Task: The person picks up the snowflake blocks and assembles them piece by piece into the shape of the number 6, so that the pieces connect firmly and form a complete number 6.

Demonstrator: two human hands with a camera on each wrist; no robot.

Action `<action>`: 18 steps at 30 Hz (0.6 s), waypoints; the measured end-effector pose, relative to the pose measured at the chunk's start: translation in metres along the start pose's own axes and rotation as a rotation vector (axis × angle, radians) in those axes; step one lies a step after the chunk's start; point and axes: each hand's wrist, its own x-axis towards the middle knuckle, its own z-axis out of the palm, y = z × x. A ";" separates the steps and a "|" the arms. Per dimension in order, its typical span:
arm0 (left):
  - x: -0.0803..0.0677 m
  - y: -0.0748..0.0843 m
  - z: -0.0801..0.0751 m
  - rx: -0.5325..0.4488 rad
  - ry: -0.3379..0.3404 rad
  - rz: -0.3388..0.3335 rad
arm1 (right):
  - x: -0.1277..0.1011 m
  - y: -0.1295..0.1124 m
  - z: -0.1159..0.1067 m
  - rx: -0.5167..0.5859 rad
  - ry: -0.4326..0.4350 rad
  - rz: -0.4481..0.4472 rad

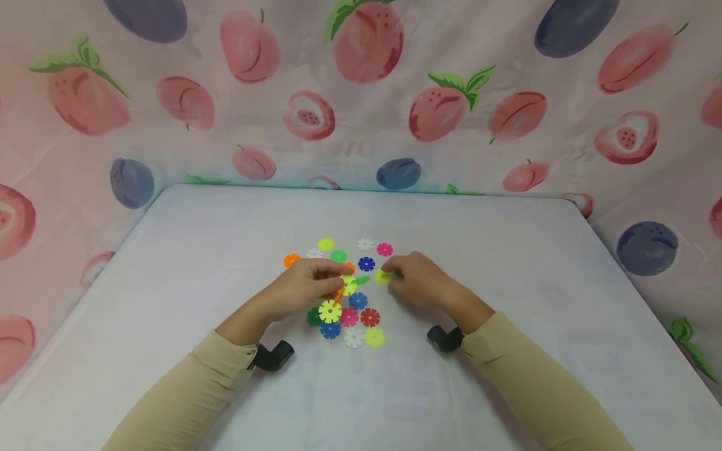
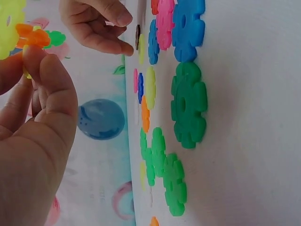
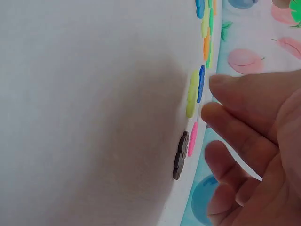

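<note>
My left hand [image 1: 304, 287] pinches a small chain of slotted plastic snowflake discs, raised above the table. In it are a yellow disc [image 1: 329, 311], an orange disc [image 2: 33, 36] set edgewise, a second yellow disc [image 1: 350, 286] and a green disc [image 1: 361, 279]. To the right, my right hand [image 1: 420, 280] reaches low over the table with thumb and fingers apart, nothing between them. Closest to its fingertips are a loose yellow disc [image 3: 192, 94] and a dark blue disc [image 3: 201, 84]. A dark brown disc [image 3: 181, 155] lies beneath that hand.
Several loose discs lie flat around the hands, among them a red disc [image 1: 370, 317], a white disc [image 1: 354, 338], a dark green disc [image 2: 189, 104] and an orange disc [image 1: 291, 260]. The white table [image 1: 507, 250] meets a fruit-patterned cloth [image 1: 479, 37] at its back edge.
</note>
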 end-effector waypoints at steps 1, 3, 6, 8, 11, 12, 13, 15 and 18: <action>0.000 0.000 0.000 -0.001 0.001 0.000 | 0.000 0.000 0.000 0.000 0.005 -0.003; 0.000 0.001 0.000 0.000 0.001 0.002 | 0.001 -0.001 0.001 -0.010 0.006 -0.011; 0.000 0.001 0.000 0.005 -0.002 0.009 | 0.002 -0.002 0.003 -0.039 -0.005 -0.025; 0.000 0.001 -0.001 0.005 -0.004 0.009 | 0.003 -0.004 0.005 -0.055 -0.007 -0.034; 0.000 0.000 -0.001 0.000 -0.009 0.011 | 0.003 -0.005 0.007 -0.062 -0.001 -0.042; 0.001 0.000 -0.001 -0.003 -0.011 0.011 | 0.003 -0.006 0.008 -0.061 0.001 -0.043; 0.001 0.000 -0.001 -0.006 -0.010 0.007 | 0.003 -0.006 0.008 -0.060 -0.001 -0.042; 0.001 0.000 -0.001 -0.012 -0.013 0.009 | 0.002 -0.007 0.008 -0.056 -0.006 -0.042; 0.001 0.000 0.000 -0.018 -0.013 0.007 | 0.002 -0.008 0.008 -0.043 -0.015 -0.035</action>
